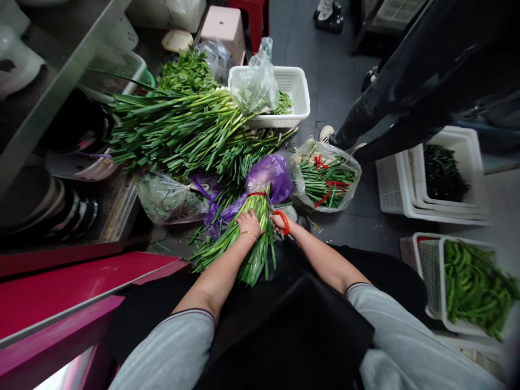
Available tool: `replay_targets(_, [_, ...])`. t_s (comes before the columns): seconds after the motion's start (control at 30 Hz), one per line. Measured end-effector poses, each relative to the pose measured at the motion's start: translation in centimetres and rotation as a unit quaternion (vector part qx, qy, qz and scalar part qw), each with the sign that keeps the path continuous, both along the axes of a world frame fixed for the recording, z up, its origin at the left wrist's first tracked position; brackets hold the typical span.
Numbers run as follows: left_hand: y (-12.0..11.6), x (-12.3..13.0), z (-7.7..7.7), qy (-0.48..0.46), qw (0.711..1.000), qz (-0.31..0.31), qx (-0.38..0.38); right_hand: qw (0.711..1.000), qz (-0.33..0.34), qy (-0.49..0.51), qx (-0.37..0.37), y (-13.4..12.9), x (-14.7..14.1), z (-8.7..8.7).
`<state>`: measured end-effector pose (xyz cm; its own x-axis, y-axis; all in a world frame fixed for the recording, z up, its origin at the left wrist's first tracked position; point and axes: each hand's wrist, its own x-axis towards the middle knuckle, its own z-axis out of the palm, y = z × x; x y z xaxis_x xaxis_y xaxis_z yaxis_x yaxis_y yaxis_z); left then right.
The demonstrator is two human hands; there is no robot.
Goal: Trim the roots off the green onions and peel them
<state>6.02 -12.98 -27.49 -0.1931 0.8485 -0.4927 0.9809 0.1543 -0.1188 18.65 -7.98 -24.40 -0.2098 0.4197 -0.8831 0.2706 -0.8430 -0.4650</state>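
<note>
Head view: orange-handled scissors (286, 222) are gripped by the right hand (279, 220), leafy bunch (260, 244)'s clutched by the left hand (249, 223), purple bag (274, 174)'s kinda parked at 12 o'clock.

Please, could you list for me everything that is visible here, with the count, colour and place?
Long-leaf pile: uncounted, green, left of centre
Bunch: one, green, beneath left hand
Scissors: one, orange handles, right hand
Purple plastic: count unclear, beside bunch
Clear bags: three, centre
Leafy greens: uncounted, green, upper left
Baskets: several, white, top centre and right
Dark vegetables: uncounted, dark green, right
Long vegetables: uncounted, green, lower right
Stools: two, pink and red, top
Stacked dishes: several, dark, left shelf
Other people's legs: dark, upper right
Left hand: one, bare, on bunch
Right hand: one, bare, holding scissors
Sleeves: two, grey, bottom
</note>
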Motion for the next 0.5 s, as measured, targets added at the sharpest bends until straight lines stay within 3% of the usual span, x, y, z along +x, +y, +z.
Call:
replay_targets(0.1, [-0.5,-0.9,0.2,-0.026,0.999,-0.005,0.020,0.999,0.017,-0.026,0.011,-1.1,0.6,1.2])
replay_targets(0.23, [0.8,-3.6,1.6,-0.079,0.996,0.011,-0.028,0.997,0.056,-0.006,-0.058,-3.0,-0.1,3.4])
replay_targets(0.37, [5.2,-7.0,2.8,-0.179,0.977,0.022,-0.118,0.989,0.078,0.013,-0.123,-3.8,2.7,6.7])
replay_targets(0.5, [9.9,-6.4,1.5,-0.162,0.978,0.074,-0.106,0.998,0.013,0.051,-0.030,-3.3,7.6,9.9])
